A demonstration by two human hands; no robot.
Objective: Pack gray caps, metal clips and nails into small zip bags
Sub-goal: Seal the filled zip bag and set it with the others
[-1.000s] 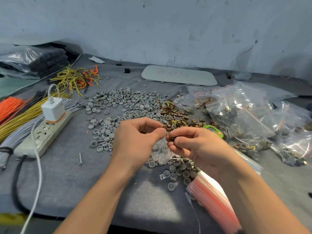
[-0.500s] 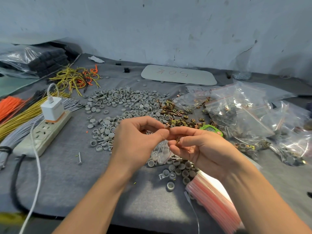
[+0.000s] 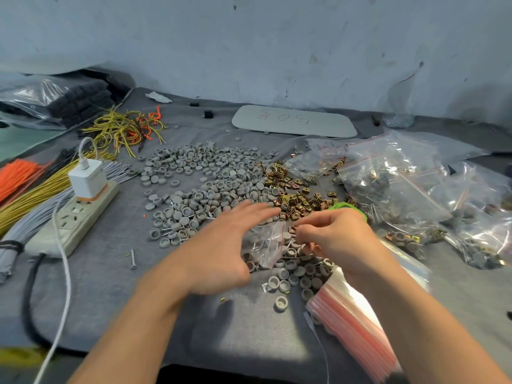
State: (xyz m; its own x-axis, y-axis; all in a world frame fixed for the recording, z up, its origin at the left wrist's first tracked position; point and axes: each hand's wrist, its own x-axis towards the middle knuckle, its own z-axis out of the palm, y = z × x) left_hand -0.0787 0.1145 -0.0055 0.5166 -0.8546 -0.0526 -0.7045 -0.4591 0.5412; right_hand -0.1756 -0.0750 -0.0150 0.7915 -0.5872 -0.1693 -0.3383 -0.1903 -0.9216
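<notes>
I log: gray caps [image 3: 205, 167]; brass-gold metal clips [image 3: 296, 195]; clear zip bag [image 3: 266, 245], red stripe; white charger [image 3: 88, 178]; orange ties [image 3: 16, 173].

The dark grey cloth table cover [image 3: 110, 286] looks matt and felt-like. The round grey plastic caps [image 3: 210, 167] are dull and smooth. The brass-coloured folded metal clips [image 3: 293, 189] glint, and a thin steel nail [image 3: 133, 257] shines faintly. The filled clear plastic zip bags [image 3: 393, 184] are glossy and crinkled (red seal strips too), as is the small clear zip bag [image 3: 270, 245]. The white plastic charger block [image 3: 88, 180] is smooth.
</notes>
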